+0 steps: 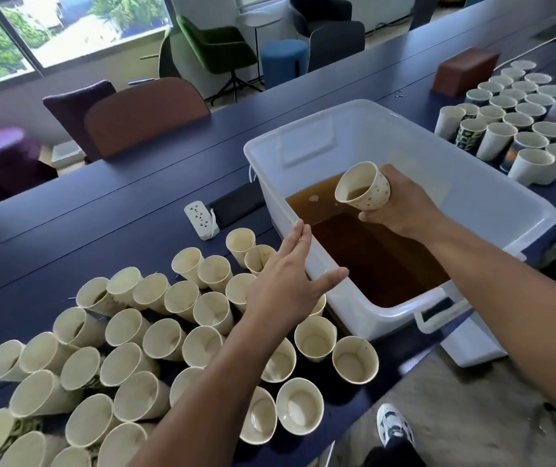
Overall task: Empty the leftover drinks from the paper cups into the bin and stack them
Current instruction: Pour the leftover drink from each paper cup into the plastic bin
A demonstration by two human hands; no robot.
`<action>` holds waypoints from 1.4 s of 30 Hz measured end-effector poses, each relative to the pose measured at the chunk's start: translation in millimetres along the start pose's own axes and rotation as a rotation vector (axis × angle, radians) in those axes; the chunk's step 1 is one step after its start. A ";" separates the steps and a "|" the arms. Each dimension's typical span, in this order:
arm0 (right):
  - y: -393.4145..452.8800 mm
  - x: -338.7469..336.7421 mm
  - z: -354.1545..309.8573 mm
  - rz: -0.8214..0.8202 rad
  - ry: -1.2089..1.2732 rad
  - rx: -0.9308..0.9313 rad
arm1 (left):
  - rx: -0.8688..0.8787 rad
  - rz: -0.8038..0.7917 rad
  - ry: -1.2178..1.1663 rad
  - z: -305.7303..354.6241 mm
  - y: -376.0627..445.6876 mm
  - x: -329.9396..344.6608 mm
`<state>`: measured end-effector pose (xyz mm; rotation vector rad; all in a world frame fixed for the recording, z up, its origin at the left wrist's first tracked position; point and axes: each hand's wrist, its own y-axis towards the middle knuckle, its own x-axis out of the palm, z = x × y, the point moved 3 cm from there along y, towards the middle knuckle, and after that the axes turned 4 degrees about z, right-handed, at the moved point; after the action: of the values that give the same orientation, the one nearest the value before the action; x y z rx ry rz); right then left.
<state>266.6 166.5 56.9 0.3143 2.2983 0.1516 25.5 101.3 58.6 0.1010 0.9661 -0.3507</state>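
My right hand (401,205) grips a dotted paper cup (364,187), tilted on its side over the white plastic bin (492,197), with a little brown drink still inside. The bin holds a pool of brown liquid (371,254). My left hand (290,281) hovers with straight fingers above the bin's near-left rim and holds nothing. Below it, several upright paper cups (128,348) crowd the dark blue table (84,224), some with traces of drink. A second group of paper cups (512,119) stands right of the bin.
A white power strip (201,220) lies on the table left of the bin. A brown box (465,70) sits at the back right. Chairs (145,112) and a blue stool (283,62) stand beyond the table. My shoe (394,426) shows on the floor.
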 end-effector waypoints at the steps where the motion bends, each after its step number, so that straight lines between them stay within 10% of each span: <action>1: -0.2 -0.2 -0.2 -0.003 -0.009 -0.008 | 0.000 0.001 0.005 0.2 0.2 -0.2; 42: -5.2 2.1 -14.8 0.090 -0.293 -0.113 | -0.023 -0.004 0.090 3.2 1.0 0.1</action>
<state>253.5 161.9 64.4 0.3572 1.9783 0.2625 28.3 101.4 60.2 0.0951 1.0592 -0.3410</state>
